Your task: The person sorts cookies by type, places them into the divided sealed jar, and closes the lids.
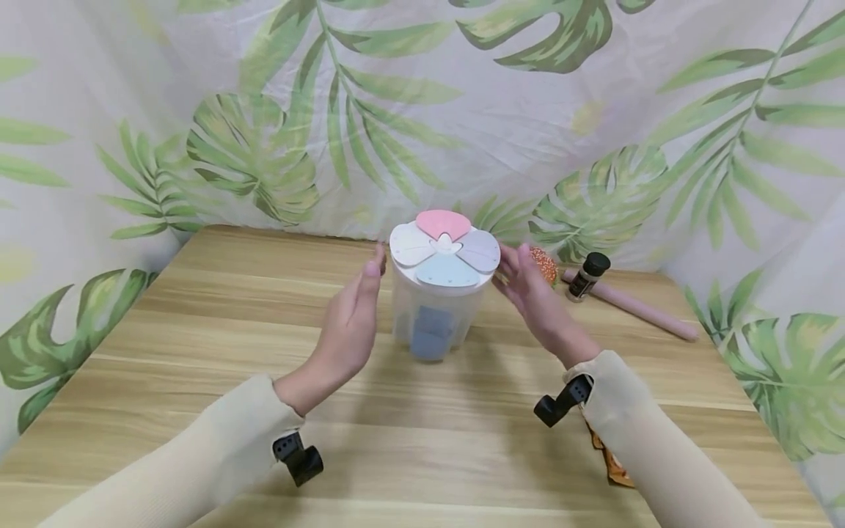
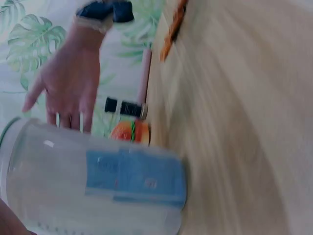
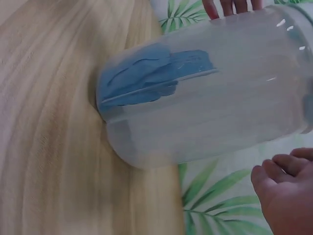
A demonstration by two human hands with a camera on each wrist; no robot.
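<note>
A translucent plastic canister (image 1: 403, 315) stands upright on the table, with petal-shaped panels in pink, white, pale blue and lilac on its lid (image 1: 447, 275). Through its wall show blue packets (image 2: 142, 176) at the bottom, one partly over another. My left hand (image 1: 350, 319) is held upright at the canister's left side, its fingers extended, a small gap showing between hand and wall in the head view. On the other side, my right hand (image 1: 538, 301) has its fingers reaching behind the lid's right edge; whether they touch it I cannot tell.
Behind my right hand sits a burger-shaped item (image 1: 544, 265). A small black-capped bottle (image 1: 587, 277) stands beside it, next to a pink rod (image 1: 643, 312). An orange-brown packet (image 1: 617, 469) lies partly under the right sleeve. A leaf-patterned cloth (image 1: 396, 110) hangs behind the table (image 1: 198, 330).
</note>
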